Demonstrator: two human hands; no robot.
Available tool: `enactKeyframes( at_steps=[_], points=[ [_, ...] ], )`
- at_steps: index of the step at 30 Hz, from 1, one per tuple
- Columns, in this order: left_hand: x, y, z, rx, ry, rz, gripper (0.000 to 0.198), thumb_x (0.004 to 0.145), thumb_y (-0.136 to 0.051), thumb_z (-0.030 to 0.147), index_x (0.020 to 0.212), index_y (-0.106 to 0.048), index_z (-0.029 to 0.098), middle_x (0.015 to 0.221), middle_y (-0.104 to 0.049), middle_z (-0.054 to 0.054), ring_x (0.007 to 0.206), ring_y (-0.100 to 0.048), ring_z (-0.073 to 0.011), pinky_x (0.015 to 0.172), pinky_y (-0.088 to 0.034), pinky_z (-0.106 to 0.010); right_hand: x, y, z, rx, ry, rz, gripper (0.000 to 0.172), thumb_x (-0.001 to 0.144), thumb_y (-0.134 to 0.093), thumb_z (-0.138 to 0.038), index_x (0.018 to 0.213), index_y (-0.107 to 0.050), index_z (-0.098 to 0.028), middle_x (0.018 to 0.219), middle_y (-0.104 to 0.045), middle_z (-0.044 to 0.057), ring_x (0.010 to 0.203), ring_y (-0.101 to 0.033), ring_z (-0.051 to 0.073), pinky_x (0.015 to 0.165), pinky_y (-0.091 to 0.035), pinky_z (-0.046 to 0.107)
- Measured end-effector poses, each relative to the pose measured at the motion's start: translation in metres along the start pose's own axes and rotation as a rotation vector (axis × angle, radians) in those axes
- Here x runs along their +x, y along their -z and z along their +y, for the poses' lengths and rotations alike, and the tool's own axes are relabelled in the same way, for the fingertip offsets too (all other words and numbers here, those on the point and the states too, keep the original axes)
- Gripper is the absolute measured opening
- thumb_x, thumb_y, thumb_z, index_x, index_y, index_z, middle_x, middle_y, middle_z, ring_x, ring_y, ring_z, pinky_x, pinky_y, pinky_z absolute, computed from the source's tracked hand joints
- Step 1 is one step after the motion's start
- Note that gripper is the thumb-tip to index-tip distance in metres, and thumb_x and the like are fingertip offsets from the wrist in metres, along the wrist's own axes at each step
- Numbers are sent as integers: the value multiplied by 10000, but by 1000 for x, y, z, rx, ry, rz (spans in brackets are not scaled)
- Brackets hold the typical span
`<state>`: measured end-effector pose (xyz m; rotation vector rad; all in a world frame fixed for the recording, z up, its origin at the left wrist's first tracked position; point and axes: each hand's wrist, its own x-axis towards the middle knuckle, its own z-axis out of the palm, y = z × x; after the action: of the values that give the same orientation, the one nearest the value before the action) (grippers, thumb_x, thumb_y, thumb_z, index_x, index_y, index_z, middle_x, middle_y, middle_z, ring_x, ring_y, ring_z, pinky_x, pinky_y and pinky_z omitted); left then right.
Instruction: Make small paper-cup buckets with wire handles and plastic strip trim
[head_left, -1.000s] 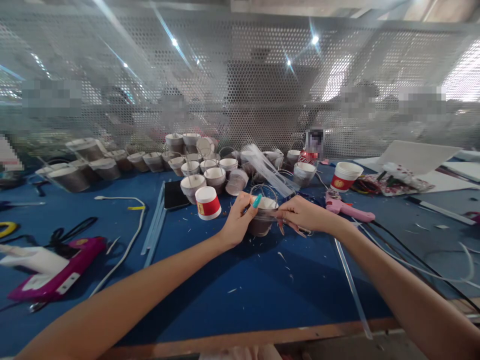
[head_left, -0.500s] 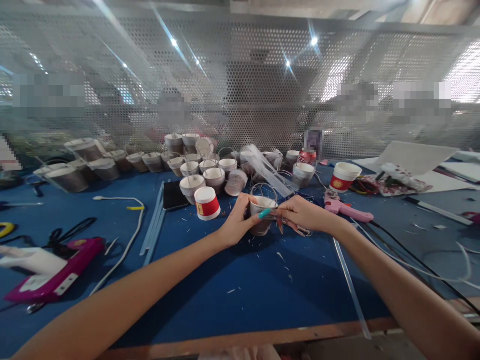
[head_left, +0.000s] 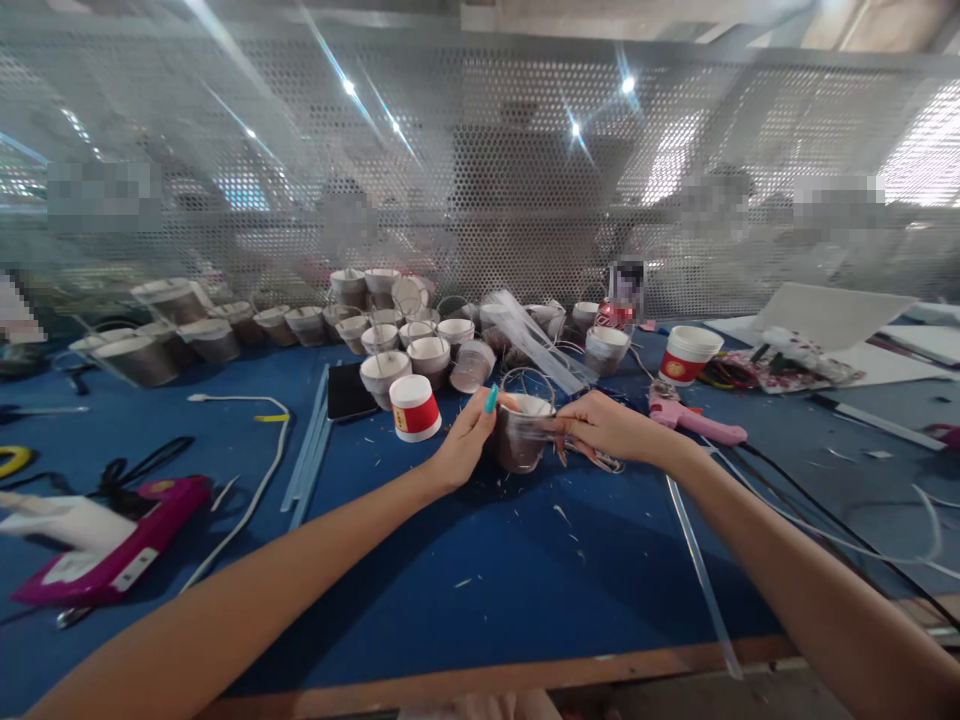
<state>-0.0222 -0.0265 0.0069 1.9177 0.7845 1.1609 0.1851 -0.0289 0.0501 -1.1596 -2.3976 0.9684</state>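
Note:
A small paper cup wrapped in grey-brown material stands upright on the blue table, a thin wire loop handle arching over its white inside. My left hand steadies the cup from the left, fingers curled at its rim and the thumb with a turquoise nail raised off the wall. At the right side of the rim, my right hand has its fingers pinched together against the wrap; whatever thin piece lies between them is hidden. Beneath that hand a looped metallic item partly shows, its kind unclear.
Many similar wrapped cups crowd the back, near a red-and-white cup and a black phone. To the right lie a pink glue gun and a clear glue stick. A magenta power strip rests at left.
My left thumb has lifted from the front of the cup and moved left, uncovering the wrapped wall. My right hand has stayed nearly in place at the rim.

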Motion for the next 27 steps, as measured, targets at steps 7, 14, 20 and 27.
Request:
enactKeyframes(
  at_steps=[7, 14, 20, 27],
  points=[
    [3, -5, 3, 119, -18, 99, 296, 824, -456, 456, 721, -464, 179, 779, -423, 0, 769, -416, -138, 731, -352, -274, 2, -2, 4, 0, 8, 4, 435, 878, -372, -407, 659, -625, -130, 415, -521, -15, 347, -486, 67, 453, -397, 181],
    [3, -3, 1, 82, -12, 122, 376, 839, -372, 514, 741, -497, 173, 784, -457, -15, 746, -430, -142, 707, -371, -286, 1, -2, 3, 4, 14, -1, 424, 876, -380, -386, 649, -631, -130, 392, -508, -21, 344, -479, 67, 477, -399, 184],
    [5, -3, 1, 66, -23, 122, 329, 852, -409, 433, 665, -470, 169, 755, -427, -3, 747, -422, -131, 719, -359, -278, 1, -2, 3, 2, 40, 11, 417, 885, -371, -362, 652, -628, -130, 370, -482, -30, 362, -484, 70, 514, -413, 186],
    [3, -4, 2, 117, -29, 117, 320, 800, -485, 476, 697, -490, 173, 770, -455, -6, 760, -441, -141, 728, -372, -284, 0, -2, -1, -1, 21, 6, 433, 881, -373, -398, 653, -629, -133, 392, -486, -29, 361, -481, 68, 477, -394, 181]
  ],
)
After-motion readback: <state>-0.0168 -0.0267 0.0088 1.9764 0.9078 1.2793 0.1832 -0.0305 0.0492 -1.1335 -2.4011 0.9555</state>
